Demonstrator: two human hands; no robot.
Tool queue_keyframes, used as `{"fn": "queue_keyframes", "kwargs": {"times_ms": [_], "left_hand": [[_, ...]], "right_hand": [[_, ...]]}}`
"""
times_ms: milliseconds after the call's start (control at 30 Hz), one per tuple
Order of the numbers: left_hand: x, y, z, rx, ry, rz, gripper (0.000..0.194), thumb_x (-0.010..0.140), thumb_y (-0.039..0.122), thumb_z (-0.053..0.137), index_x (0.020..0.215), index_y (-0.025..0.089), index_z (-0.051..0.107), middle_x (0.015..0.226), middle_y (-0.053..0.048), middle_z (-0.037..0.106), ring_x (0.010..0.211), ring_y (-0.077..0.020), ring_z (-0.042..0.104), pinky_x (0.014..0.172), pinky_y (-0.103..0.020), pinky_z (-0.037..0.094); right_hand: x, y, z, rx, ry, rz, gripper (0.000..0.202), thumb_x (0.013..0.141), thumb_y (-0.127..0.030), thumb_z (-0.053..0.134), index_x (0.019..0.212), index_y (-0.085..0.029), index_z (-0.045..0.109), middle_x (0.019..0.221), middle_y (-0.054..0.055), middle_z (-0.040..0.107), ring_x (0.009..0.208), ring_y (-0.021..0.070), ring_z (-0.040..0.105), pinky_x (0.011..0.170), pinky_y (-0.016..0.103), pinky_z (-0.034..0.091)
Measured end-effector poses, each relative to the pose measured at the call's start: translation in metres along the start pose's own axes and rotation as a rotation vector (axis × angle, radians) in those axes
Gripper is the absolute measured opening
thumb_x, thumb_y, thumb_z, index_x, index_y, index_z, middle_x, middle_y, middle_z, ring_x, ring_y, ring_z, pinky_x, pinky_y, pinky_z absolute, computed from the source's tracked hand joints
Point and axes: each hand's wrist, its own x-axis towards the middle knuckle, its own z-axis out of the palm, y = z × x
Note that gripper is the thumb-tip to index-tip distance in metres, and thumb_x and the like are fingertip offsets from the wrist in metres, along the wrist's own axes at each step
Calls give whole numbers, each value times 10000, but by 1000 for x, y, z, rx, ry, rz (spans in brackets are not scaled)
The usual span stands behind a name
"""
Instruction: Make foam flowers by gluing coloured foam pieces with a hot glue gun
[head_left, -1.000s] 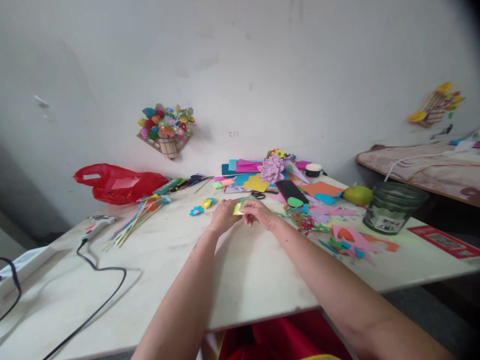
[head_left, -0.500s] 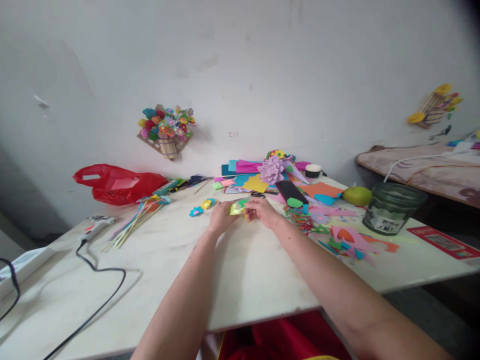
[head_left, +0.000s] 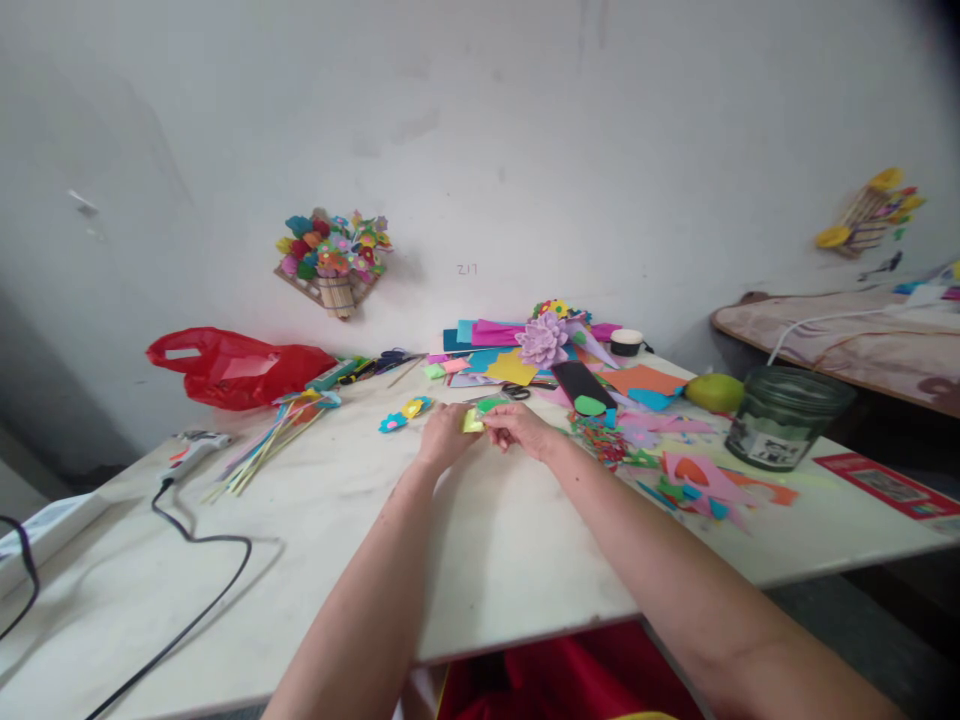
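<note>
We have our L hand (head_left: 444,438) gripping a small yellow piece (head_left: 472,421) above the table (head_left: 337,560), its far fingers hidden. Our R hand (head_left: 525,432) is curled at the piece's right side, fingertips bunched; can't tell what, if anything, they pinch. A green piece (head_left: 491,404) shows just beyond, btwn our hands, partly covered & blurry, so we can't tell if it's joined to the yellow one. Scissors (head_left: 516,391) lie behind, blades hard to make out. The power strip (head_left: 56,525) & the cord (head_left: 202,537) from the glue gun (head_left: 199,455) run out of view at left & bottom.

We've open room on the table btwn our forearms & the cord, & down to the near edge. Blue flower (head_left: 392,423) & yellow flower (head_left: 417,407) sit just L of our L hand; R of our R hand it's crowded w/ scraps (head_left: 709,480), the phone (head_left: 581,382) & the jar (head_left: 784,415) farther R.

We read "217" on the wall (head_left: 585,180); jar label's too small to read, & the red card (head_left: 889,483) has a square code, text illegible
</note>
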Motion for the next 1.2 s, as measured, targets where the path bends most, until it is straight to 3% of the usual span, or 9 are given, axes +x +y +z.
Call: {"fn": "queue_keyframes", "kwargs": {"times_ms": [400,767,933,1067,1200], "left_hand": [[-1,7,-4,12,-21,-17,403,656,359,581,1025,198,552,967,-51,608,940,-215,483,779,-298,379],[-3,14,-2,30,-52,58,300,635,309,590,914,199,582,853,-49,613,866,-210,508,707,-282,385],[-3,14,-2,-4,-59,35,307,662,326,572,941,199,577,883,-48,612,882,-205,512,721,-283,385],[-1,5,1,-28,-15,-20,387,652,352,589,1003,192,558,966,-54,605,926,-214,505,772,-298,381],[-1,-3,6,-104,44,-139,542,625,449,602,1093,197,495,1004,-59,588,938,-204,520,770,-292,390]], "right_hand": [[2,2,2,-132,61,-12,208,606,-304,637,600,-112,560,436,-21,538,321,34,394,334,164,325],[-4,-1,8,-108,-65,26,56,625,-193,517,606,-143,501,373,-39,501,296,49,392,300,149,251],[-4,-1,3,69,-116,14,110,630,-250,520,667,-149,497,402,-34,521,308,68,413,314,170,312],[0,-1,-6,210,19,-24,213,649,-352,563,673,-154,488,461,-19,550,334,78,447,347,201,377],[5,1,-15,233,232,-59,254,570,-309,675,617,-143,488,519,1,578,389,82,490,388,218,427]]}}
